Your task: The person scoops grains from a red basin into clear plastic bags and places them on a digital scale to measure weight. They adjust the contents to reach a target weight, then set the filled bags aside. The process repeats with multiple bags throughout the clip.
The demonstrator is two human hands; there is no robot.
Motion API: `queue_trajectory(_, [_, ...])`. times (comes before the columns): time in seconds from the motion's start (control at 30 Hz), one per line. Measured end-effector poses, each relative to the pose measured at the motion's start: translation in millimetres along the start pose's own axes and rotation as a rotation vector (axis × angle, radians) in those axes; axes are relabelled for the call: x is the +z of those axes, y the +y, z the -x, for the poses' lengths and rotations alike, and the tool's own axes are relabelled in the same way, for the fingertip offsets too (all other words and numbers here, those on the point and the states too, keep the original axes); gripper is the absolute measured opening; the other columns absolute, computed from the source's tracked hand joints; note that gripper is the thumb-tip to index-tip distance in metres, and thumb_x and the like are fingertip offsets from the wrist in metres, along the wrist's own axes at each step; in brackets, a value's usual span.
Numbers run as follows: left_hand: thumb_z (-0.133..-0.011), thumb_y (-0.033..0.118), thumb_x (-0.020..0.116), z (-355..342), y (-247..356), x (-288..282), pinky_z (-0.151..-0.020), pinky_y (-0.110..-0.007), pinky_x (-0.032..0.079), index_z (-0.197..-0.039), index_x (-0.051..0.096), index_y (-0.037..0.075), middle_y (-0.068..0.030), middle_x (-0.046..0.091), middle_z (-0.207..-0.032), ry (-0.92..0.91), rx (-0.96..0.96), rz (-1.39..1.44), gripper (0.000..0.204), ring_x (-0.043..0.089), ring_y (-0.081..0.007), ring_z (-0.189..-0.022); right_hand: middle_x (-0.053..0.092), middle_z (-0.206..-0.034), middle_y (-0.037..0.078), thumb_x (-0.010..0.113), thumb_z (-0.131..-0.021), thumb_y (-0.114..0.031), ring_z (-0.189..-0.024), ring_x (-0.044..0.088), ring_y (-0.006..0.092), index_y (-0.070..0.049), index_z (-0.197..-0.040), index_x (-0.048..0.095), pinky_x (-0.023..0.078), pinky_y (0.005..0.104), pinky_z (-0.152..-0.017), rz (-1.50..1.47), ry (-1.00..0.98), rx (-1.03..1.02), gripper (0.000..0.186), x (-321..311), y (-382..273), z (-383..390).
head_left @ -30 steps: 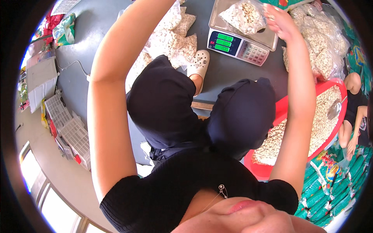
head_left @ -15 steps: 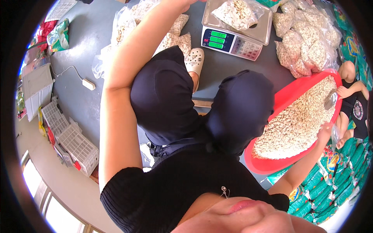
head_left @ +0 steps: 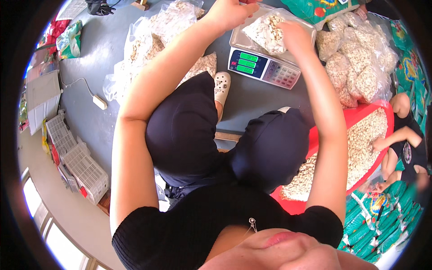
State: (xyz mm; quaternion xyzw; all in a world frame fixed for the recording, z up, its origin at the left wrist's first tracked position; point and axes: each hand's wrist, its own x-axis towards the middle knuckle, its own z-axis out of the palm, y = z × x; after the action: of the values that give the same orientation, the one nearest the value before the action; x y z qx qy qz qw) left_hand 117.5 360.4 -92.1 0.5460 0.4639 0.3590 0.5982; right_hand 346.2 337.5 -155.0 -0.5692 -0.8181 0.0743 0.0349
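A clear plastic bag of pale beans or nuts (head_left: 266, 33) rests on the metal pan of a digital scale (head_left: 263, 67) on the floor ahead of me. My right hand (head_left: 294, 37) reaches over the pan and is closed on the right side of this bag; some of its fingertips are hidden. At the upper edge, my left hand (head_left: 229, 14) is beside the pan's far left corner. Its fingers are apart and partly cut off by the picture's edge, with nothing visible in them.
Filled clear bags (head_left: 355, 58) are heaped right of the scale, others (head_left: 157, 36) to its left. A red tub (head_left: 355, 118) of the loose pieces stands at my right, where another person's hand (head_left: 381, 144) reaches in. Green sacks (head_left: 382, 220), white crates (head_left: 87, 173) and a power strip (head_left: 100, 102) lie around.
My right hand has left the red tub's rim and moved up-left onto the bag on the scale. My left hand has come further into view. The metal bowl in the tub is no longer seen.
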Motion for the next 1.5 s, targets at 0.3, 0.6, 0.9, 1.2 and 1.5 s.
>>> queue_trajectory(0.3, [-0.086,0.009,0.061,11,-2,-9,-0.063,-0.022,0.044,-0.102,0.066,0.002,-0.0005,0.060,-0.077,0.043,0.002,-0.102,0.018,0.053,-0.0074,-0.068,0.062,-0.113,0.013,0.035,-0.094,-0.031,-0.099,0.060,0.0286,-0.007,-0.112,0.062,0.047,0.0400,-0.083,-0.315,-0.251,0.470,0.041,88,-1,-71])
queue_trajectory(0.6, [-0.087,0.008,0.058,15,15,1,-0.056,-0.022,0.041,-0.100,0.065,0.001,-0.0009,0.060,-0.075,0.026,-0.013,-0.042,0.016,0.051,-0.0069,-0.063,0.066,-0.094,0.026,0.050,-0.090,-0.029,-0.082,0.064,0.0356,0.003,-0.100,0.065,0.050,0.0432,-0.074,-0.590,-0.154,0.438,0.037,60,49,-55])
queue_trajectory(0.9, [-0.085,0.007,0.057,15,17,9,-0.050,-0.023,0.038,-0.099,0.065,0.001,-0.0003,0.058,-0.069,-0.039,0.013,0.024,0.017,0.049,-0.0072,-0.055,0.061,-0.068,0.008,0.049,-0.090,-0.020,-0.057,0.056,0.0186,0.000,-0.089,0.066,0.043,0.0317,-0.047,-0.883,-0.241,0.530,0.026,-23,32,-19])
queue_trajectory(1.2, [-0.084,0.006,0.058,8,9,14,-0.052,-0.023,0.039,-0.098,0.065,0.001,-0.0010,0.058,-0.070,-0.012,0.036,-0.012,0.016,0.050,-0.0078,-0.058,0.065,-0.074,0.010,0.047,-0.093,-0.024,-0.060,0.060,0.0202,-0.002,-0.087,0.068,0.047,0.0354,-0.054,-1.226,-0.171,0.593,0.031,-23,20,-21])
queue_trajectory(1.5, [-0.087,0.008,0.058,13,6,-3,-0.054,-0.022,0.040,-0.099,0.064,0.001,-0.0011,0.059,-0.074,-0.019,-0.051,0.098,0.015,0.050,-0.0078,-0.061,0.058,-0.111,0.003,0.051,-0.097,-0.018,-0.093,0.057,0.0084,-0.004,-0.125,0.051,0.046,0.0222,-0.079,-1.379,0.128,0.975,0.031,-144,62,194])
